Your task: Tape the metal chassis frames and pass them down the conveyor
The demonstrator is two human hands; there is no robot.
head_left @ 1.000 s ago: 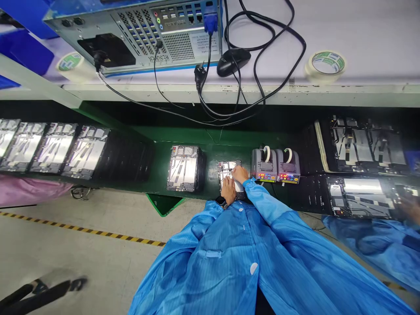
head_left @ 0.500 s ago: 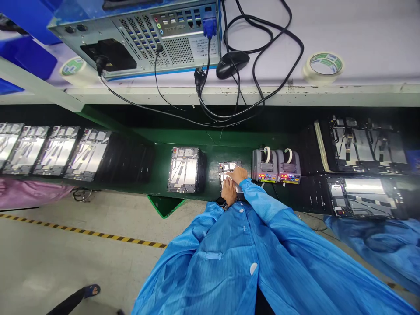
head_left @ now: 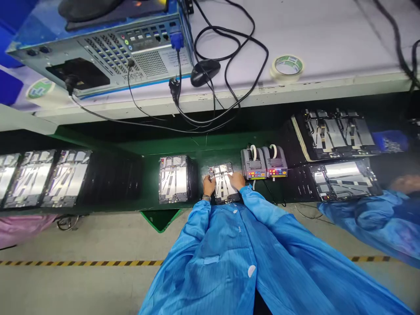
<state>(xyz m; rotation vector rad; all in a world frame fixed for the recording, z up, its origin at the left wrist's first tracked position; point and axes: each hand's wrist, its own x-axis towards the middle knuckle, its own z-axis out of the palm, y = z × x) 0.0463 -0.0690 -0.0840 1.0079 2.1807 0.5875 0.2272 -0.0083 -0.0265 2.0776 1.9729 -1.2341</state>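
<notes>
Narrow gap, panel stack (head_left: 173,179) to left hand (head_left: 208,186); tape dispensers (head_left: 264,162) block right hand (head_left: 238,180).

We've got bright, even light, hard glare on the metal panels (head_left: 173,179), faint shadows, fisheye bend toward the frame edges.

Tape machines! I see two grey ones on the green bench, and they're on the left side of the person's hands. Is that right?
Not quite! The head view shows the two grey tape dispensers to the right of the hands, just beyond the right hand, not on the left. You're right that there are two and that they're on the green bench.
</notes>
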